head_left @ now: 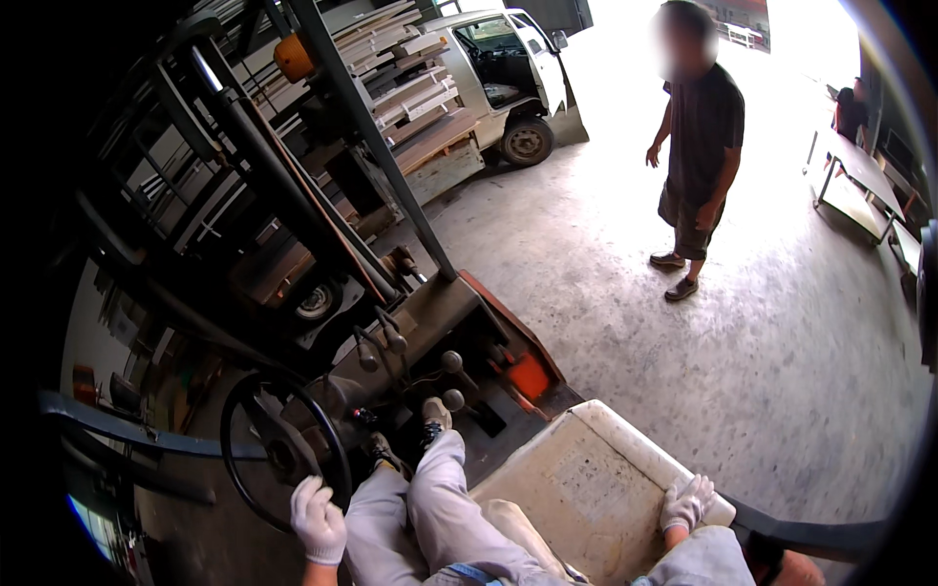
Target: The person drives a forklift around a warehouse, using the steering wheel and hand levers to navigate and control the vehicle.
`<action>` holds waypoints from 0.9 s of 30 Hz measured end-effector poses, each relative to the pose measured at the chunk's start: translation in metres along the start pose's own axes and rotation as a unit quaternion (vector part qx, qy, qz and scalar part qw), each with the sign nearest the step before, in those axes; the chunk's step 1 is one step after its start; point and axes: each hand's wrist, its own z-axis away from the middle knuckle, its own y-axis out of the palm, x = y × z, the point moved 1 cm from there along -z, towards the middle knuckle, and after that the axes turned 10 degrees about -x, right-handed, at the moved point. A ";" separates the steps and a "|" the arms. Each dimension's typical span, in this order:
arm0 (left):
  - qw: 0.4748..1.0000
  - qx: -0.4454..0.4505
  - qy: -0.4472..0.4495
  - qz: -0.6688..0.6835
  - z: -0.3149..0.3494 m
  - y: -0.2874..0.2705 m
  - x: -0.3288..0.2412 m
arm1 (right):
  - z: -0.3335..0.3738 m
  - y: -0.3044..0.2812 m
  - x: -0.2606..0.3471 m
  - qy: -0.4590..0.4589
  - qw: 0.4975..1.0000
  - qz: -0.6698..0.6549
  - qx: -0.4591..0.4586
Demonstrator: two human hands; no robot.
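My left hand (319, 520), in a white knit glove, is raised over the lower right rim of a black steering wheel (231, 464). Its fingers are curled and bunched, with nothing visible in them. My right hand (687, 503), gloved alike, lies at the right corner of a scuffed beige cover (596, 479) beside me, its fingers bent over the raised edge. My legs in pale trousers stretch forward, with shoes near the floor pedals. Several round-knobbed levers (452, 362) stand ahead of the wheel.
The dark mast (264, 161) of a forklift rises at front left. A person (699, 146) stands on the concrete floor ahead to the right. Behind the mast is a light truck (508, 59), next to stacked boards (410, 98). Another person (851, 115) is near tables (865, 181) at far right.
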 end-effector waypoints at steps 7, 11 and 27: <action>0.988 -0.053 -0.114 -0.085 0.066 -0.033 0.065 | -0.001 0.017 -0.005 -0.001 1.000 -0.007 -0.008; 0.979 -0.078 -0.151 -0.110 0.078 -0.033 0.088 | -0.005 0.034 -0.010 -0.010 1.000 -0.018 -0.024; 0.927 -0.161 -0.290 -0.178 0.041 -0.025 0.227 | -0.016 0.054 -0.014 -0.014 1.000 -0.016 0.008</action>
